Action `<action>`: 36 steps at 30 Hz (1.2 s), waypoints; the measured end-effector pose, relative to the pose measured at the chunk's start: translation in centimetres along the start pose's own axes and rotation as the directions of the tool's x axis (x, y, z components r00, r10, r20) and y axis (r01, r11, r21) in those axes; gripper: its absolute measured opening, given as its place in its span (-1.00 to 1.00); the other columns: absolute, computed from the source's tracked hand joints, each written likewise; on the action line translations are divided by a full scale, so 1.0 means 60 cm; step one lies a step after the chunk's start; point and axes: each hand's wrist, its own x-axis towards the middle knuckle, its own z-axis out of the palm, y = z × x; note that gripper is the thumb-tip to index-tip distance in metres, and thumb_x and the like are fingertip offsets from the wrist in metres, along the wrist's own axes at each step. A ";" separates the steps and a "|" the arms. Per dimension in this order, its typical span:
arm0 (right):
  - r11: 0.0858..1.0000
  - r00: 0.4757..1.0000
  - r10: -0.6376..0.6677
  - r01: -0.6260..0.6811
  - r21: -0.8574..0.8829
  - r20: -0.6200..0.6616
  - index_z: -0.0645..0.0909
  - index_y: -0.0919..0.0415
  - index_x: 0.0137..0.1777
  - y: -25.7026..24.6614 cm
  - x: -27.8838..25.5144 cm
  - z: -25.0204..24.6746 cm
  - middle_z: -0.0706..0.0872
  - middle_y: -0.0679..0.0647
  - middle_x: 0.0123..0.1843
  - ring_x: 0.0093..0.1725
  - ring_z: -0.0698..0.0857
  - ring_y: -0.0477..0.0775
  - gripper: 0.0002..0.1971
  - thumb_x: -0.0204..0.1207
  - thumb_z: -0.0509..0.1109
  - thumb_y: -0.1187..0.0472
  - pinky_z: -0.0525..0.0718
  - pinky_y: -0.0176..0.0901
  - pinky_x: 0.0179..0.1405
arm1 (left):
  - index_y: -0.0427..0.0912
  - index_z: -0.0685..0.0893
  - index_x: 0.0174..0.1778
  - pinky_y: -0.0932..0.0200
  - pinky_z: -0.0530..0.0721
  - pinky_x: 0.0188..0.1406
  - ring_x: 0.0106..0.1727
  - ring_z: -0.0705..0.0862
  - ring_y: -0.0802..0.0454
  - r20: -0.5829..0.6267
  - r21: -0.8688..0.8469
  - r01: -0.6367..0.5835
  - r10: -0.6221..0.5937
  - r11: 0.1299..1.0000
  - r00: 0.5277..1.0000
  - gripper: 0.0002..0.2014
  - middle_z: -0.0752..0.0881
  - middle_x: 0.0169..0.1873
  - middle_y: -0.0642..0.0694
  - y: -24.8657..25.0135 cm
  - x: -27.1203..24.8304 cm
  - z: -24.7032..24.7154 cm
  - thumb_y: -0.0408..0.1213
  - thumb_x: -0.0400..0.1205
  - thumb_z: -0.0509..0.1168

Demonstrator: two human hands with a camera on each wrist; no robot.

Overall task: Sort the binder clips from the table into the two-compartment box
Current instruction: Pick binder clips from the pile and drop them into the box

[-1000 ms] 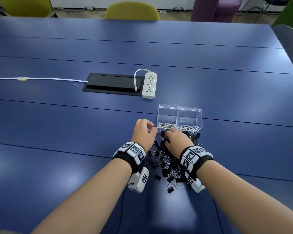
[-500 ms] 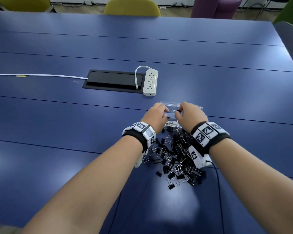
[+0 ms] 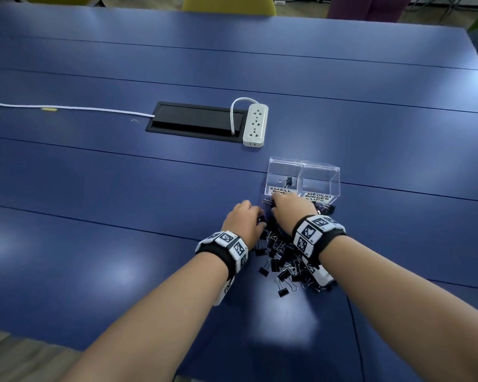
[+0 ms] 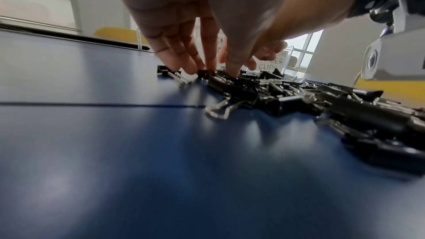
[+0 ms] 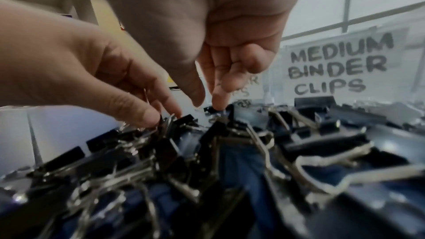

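Smooth blue table, clear plastic box, black clips with bright wire handles

The table has a smooth, satin blue top that throws back soft patches of light; at its 12 o'clock sits a matt black recessed panel, with a glossy white plastic power strip at the panel's 3 o'clock. The two-compartment box is clear, glossy plastic with white paper labels hand-lettered in black. The binder clips have black bodies with a slight sheen and shiny silver wire handles. Each wrist wears a black cloth-like band carrying matt white printed tags.
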 end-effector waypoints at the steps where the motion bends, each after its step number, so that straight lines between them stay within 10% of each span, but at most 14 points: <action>1: 1.000 1.000 0.012 -0.012 0.004 0.002 0.49 0.23 0.23 -0.001 0.002 0.004 0.67 0.20 0.23 0.18 0.68 0.29 -0.76 0.60 0.20 0.24 0.65 0.08 0.04 | -0.13 0.63 0.24 -0.09 0.56 0.23 0.27 0.52 -0.19 -0.020 0.005 -0.001 0.002 1.000 1.000 -0.69 0.58 0.15 -0.20 0.001 0.001 0.002 -0.13 0.61 0.30; 11: 0.963 0.994 0.087 -0.068 0.261 -0.064 0.59 0.29 0.00 0.005 -0.005 0.003 0.72 0.24 0.00 -0.02 0.68 0.28 -0.81 0.51 0.21 0.24 0.63 -0.02 -0.07 | -0.21 0.61 -0.11 -0.04 0.60 0.06 0.03 0.63 -0.18 -0.076 -0.166 -0.050 0.038 0.985 0.996 -0.91 0.69 -0.07 -0.18 0.007 0.006 -0.005 -0.31 0.53 0.36; 16: 0.903 0.985 0.155 -0.110 0.416 -0.077 0.41 0.16 -0.38 0.029 -0.028 -0.017 0.56 0.05 -0.38 -0.30 0.53 0.10 -0.78 0.45 0.32 0.19 0.52 -0.10 -0.28 | -0.10 0.58 -0.22 0.09 0.70 -0.09 -0.22 0.67 -0.01 -0.177 -0.525 0.079 -0.199 0.848 0.964 -0.94 0.68 -0.29 0.00 -0.005 0.005 -0.030 -0.30 0.53 0.33; 23: 0.902 0.993 0.029 0.025 0.430 -0.119 0.58 0.14 0.09 0.038 -0.039 -0.006 0.67 0.07 -0.16 -0.25 0.63 0.06 -0.78 0.51 0.22 0.37 0.64 -0.10 -0.15 | -0.12 0.65 -0.09 0.13 0.58 -0.28 -0.26 0.63 -0.12 -0.035 -0.449 0.168 -0.205 0.878 0.978 -0.71 0.62 -0.16 -0.09 -0.032 -0.002 -0.048 -0.44 0.60 0.02; 26: 0.961 0.992 -0.127 0.125 0.245 -0.008 0.66 0.15 0.17 0.026 -0.029 0.003 0.65 0.08 0.17 0.10 0.65 0.11 -0.68 0.59 0.14 0.41 0.63 -0.10 0.16 | -0.23 0.73 -0.17 0.23 0.46 -0.23 -0.23 0.52 0.01 0.004 -0.337 0.164 -0.172 0.927 0.985 -0.63 0.52 -0.05 -0.10 -0.033 -0.006 -0.045 -0.47 0.61 -0.02; 36: 0.985 0.985 -0.158 0.153 0.079 0.062 0.59 0.31 0.20 0.023 -0.020 0.016 0.54 0.19 0.26 0.29 0.55 0.21 -0.74 0.54 0.28 0.30 0.54 0.01 0.31 | -0.26 0.63 0.10 -0.02 0.67 0.10 -0.13 0.56 -0.06 0.103 -0.107 0.008 0.003 0.994 0.995 -0.79 0.44 0.05 -0.14 -0.048 -0.010 -0.019 -0.35 0.55 0.34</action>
